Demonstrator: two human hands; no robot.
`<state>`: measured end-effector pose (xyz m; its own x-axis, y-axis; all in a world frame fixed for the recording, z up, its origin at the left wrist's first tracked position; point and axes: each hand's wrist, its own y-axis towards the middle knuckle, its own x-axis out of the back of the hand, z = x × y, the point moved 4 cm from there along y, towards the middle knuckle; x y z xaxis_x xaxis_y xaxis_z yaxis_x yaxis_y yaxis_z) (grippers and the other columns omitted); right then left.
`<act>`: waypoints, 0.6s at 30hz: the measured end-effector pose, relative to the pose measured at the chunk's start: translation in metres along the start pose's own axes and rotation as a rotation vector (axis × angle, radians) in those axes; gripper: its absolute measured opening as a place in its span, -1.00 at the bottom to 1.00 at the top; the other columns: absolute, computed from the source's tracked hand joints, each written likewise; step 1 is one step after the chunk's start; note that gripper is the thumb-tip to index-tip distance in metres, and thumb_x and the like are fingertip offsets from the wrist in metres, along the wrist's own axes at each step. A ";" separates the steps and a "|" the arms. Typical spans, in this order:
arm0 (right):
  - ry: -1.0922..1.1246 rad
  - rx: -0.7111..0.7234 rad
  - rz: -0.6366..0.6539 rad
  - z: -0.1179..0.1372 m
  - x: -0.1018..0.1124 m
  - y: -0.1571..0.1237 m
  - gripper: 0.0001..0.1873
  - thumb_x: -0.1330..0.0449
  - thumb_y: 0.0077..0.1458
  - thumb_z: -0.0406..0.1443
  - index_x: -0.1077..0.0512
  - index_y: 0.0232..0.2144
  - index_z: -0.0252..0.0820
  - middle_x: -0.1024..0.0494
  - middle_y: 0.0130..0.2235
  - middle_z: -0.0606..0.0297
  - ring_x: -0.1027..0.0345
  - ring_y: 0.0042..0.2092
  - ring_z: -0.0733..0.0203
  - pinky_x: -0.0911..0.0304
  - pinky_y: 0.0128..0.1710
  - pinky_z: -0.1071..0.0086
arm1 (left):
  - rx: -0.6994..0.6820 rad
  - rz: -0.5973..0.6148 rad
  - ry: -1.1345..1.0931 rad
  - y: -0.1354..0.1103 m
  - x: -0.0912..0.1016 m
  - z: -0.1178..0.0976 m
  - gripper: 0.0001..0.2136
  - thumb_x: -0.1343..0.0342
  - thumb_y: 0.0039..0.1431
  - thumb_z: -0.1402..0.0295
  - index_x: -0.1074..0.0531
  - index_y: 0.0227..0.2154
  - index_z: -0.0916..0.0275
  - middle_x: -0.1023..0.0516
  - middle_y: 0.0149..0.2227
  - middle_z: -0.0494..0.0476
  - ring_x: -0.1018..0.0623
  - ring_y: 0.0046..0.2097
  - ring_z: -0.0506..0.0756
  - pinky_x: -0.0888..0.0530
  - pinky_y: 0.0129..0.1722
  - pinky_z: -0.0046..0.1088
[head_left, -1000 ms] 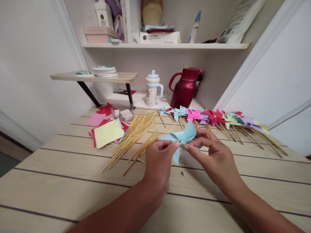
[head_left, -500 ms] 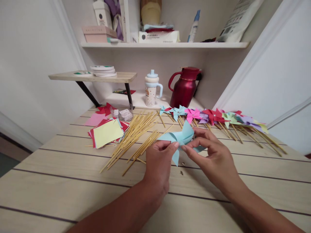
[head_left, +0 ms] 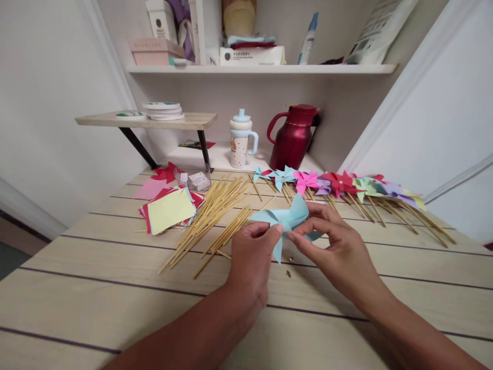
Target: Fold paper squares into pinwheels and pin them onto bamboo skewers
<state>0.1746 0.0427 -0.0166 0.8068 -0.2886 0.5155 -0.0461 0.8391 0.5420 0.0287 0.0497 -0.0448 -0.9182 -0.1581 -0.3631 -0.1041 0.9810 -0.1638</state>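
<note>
**Blue pinwheel pinched between both hands**

Little has moved in the last second: both hands and the blue paper pinwheel (head_left: 290, 216) have crept slightly up and away from the body, and the fingertips have stayed pressed at its centre. The left hand (head_left: 250, 257) has its grip closed, thumb and forefinger pinching the pinwheel's middle from the left. The right hand (head_left: 339, 246) meets it from the other side, its grip also closed on the paper, with the remaining fingers curled behind a blade. The pinwheel hangs just above the tabletop (head_left: 96, 288), near the middle.

Left of the hands lies a loose heap of wooden sticks (head_left: 215, 210), and beyond it a stack of coloured paper squares (head_left: 169, 209). A row of finished pinwheels (head_left: 339, 184) on sticks runs along the far right. Two small dark bits (head_left: 288, 274) lie below the hands. A red jug (head_left: 295, 137) and a lidded cup (head_left: 241, 139) stand at the back.
</note>
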 end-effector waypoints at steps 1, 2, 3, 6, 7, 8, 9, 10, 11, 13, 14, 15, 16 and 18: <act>0.000 -0.002 0.002 0.000 0.000 0.000 -0.85 -0.29 0.07 -0.19 -0.51 -0.50 -0.07 -0.46 -0.04 0.20 -0.34 0.10 -0.01 -0.28 0.04 0.14 | -0.001 -0.001 0.013 0.000 0.000 0.000 -0.81 -0.35 -0.15 0.33 -0.46 -0.66 0.26 -0.36 -0.58 -0.04 -0.29 -0.49 -0.03 -0.21 -0.44 -0.48; 0.001 -0.004 0.000 -0.001 0.000 0.000 -0.85 -0.29 0.07 -0.18 -0.51 -0.50 -0.07 -0.46 -0.04 0.20 -0.34 0.09 -0.01 -0.28 0.05 0.13 | -0.003 -0.003 0.023 0.000 0.000 -0.001 -0.82 -0.34 -0.15 0.33 -0.46 -0.66 0.25 -0.35 -0.58 -0.04 -0.28 -0.49 -0.03 -0.21 -0.44 -0.48; 0.002 -0.003 -0.002 -0.002 0.000 0.000 -0.85 -0.29 0.07 -0.18 -0.50 -0.49 -0.07 -0.46 -0.04 0.21 -0.35 0.09 -0.01 -0.27 0.06 0.13 | -0.007 -0.002 0.029 0.000 0.000 -0.001 -0.81 -0.33 -0.13 0.33 -0.45 -0.66 0.25 -0.35 -0.58 -0.05 -0.28 -0.49 -0.03 -0.20 -0.44 -0.49; 0.001 0.009 -0.022 -0.004 0.001 0.001 -0.89 -0.30 0.06 -0.17 -0.52 -0.42 -0.04 -0.44 -0.01 0.21 -0.32 0.12 -0.01 -0.27 0.08 0.12 | -0.023 0.009 0.044 0.000 -0.001 -0.003 -0.82 -0.29 -0.09 0.32 -0.44 -0.66 0.24 -0.35 -0.58 -0.05 -0.28 -0.49 -0.03 -0.21 -0.44 -0.49; 0.000 0.006 -0.027 -0.006 0.001 0.001 -0.89 -0.31 0.06 -0.16 -0.53 -0.39 -0.03 -0.43 0.00 0.22 -0.31 0.14 -0.01 -0.27 0.08 0.12 | -0.028 0.010 0.051 0.000 -0.001 -0.004 -0.83 -0.28 -0.08 0.32 -0.45 -0.65 0.24 -0.36 -0.57 -0.05 -0.28 -0.48 -0.03 -0.21 -0.44 -0.49; 0.000 -0.003 -0.032 -0.007 0.001 0.001 -0.89 -0.31 0.06 -0.15 -0.54 -0.36 -0.01 -0.42 0.01 0.22 -0.29 0.16 -0.01 -0.27 0.09 0.12 | -0.031 0.010 0.056 0.000 -0.001 -0.004 -0.83 -0.27 -0.08 0.32 -0.45 -0.65 0.25 -0.37 -0.57 -0.04 -0.28 -0.48 -0.03 -0.21 -0.44 -0.49; 0.002 -0.019 -0.035 -0.008 0.001 0.002 -0.87 -0.31 0.06 -0.13 -0.55 -0.35 0.00 -0.42 0.02 0.23 -0.28 0.17 -0.02 -0.26 0.09 0.12 | -0.033 0.009 0.057 0.000 -0.001 -0.005 -0.83 -0.27 -0.07 0.33 -0.45 -0.64 0.25 -0.36 -0.57 -0.04 -0.28 -0.48 -0.03 -0.21 -0.44 -0.49; 0.009 -0.040 -0.036 -0.009 0.000 0.002 -0.86 -0.31 0.06 -0.11 -0.56 -0.34 0.01 -0.41 0.02 0.23 -0.27 0.18 -0.02 -0.26 0.09 0.12 | -0.034 0.009 0.054 -0.001 -0.001 -0.005 -0.84 -0.27 -0.07 0.34 -0.46 -0.64 0.25 -0.36 -0.57 -0.04 -0.28 -0.47 -0.03 -0.21 -0.44 -0.49; 0.019 -0.060 -0.035 -0.010 0.000 0.002 -0.85 -0.32 0.05 -0.10 -0.56 -0.35 0.02 -0.41 0.02 0.23 -0.27 0.18 -0.03 -0.25 0.10 0.11 | -0.032 0.009 0.048 -0.001 -0.001 -0.004 -0.84 -0.27 -0.07 0.34 -0.46 -0.64 0.26 -0.36 -0.57 -0.04 -0.28 -0.47 -0.04 -0.21 -0.44 -0.50; 0.049 -0.084 -0.033 -0.010 -0.001 0.002 -0.83 -0.32 0.05 -0.08 -0.56 -0.39 0.01 -0.42 0.01 0.24 -0.26 0.18 -0.04 -0.22 0.12 0.09 | -0.026 0.008 0.029 -0.001 -0.001 -0.003 -0.85 -0.28 -0.07 0.35 -0.48 -0.63 0.27 -0.38 -0.56 -0.02 -0.28 -0.46 -0.04 -0.22 -0.44 -0.50; 0.063 -0.085 -0.033 -0.010 -0.001 0.001 -0.83 -0.31 0.05 -0.08 -0.56 -0.41 0.00 -0.42 -0.01 0.24 -0.26 0.18 -0.04 -0.21 0.12 0.09 | -0.022 0.009 0.020 -0.002 -0.001 -0.003 -0.85 -0.29 -0.07 0.35 -0.49 -0.62 0.27 -0.39 -0.55 -0.01 -0.29 -0.46 -0.03 -0.23 -0.44 -0.50; 0.073 -0.083 -0.031 -0.010 -0.002 0.001 -0.83 -0.31 0.06 -0.09 -0.55 -0.43 -0.01 -0.42 -0.02 0.24 -0.26 0.18 -0.03 -0.20 0.13 0.09 | -0.019 0.015 0.012 -0.002 -0.002 -0.002 -0.86 -0.30 -0.07 0.35 -0.50 -0.62 0.27 -0.40 -0.55 -0.01 -0.30 -0.46 -0.03 -0.24 -0.43 -0.50; 0.076 -0.077 -0.029 -0.009 -0.002 0.001 -0.83 -0.31 0.06 -0.10 -0.55 -0.45 -0.01 -0.42 -0.03 0.24 -0.26 0.18 -0.03 -0.20 0.13 0.09 | -0.015 0.022 0.004 -0.002 -0.002 -0.001 -0.85 -0.30 -0.07 0.35 -0.50 -0.62 0.28 -0.41 -0.55 0.00 -0.31 -0.46 -0.03 -0.24 -0.43 -0.50; 0.063 -0.067 -0.031 -0.009 -0.002 0.001 -0.84 -0.31 0.07 -0.12 -0.55 -0.47 -0.02 -0.42 -0.03 0.24 -0.26 0.17 -0.02 -0.22 0.11 0.11 | -0.012 0.036 -0.005 -0.003 -0.003 0.000 -0.86 -0.31 -0.07 0.35 -0.52 -0.61 0.28 -0.43 -0.55 0.02 -0.33 -0.45 -0.02 -0.26 -0.42 -0.49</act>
<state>0.1783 0.0479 -0.0229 0.8427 -0.2870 0.4555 0.0170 0.8598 0.5103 0.0312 0.0475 -0.0433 -0.9196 -0.1233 -0.3730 -0.0757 0.9873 -0.1398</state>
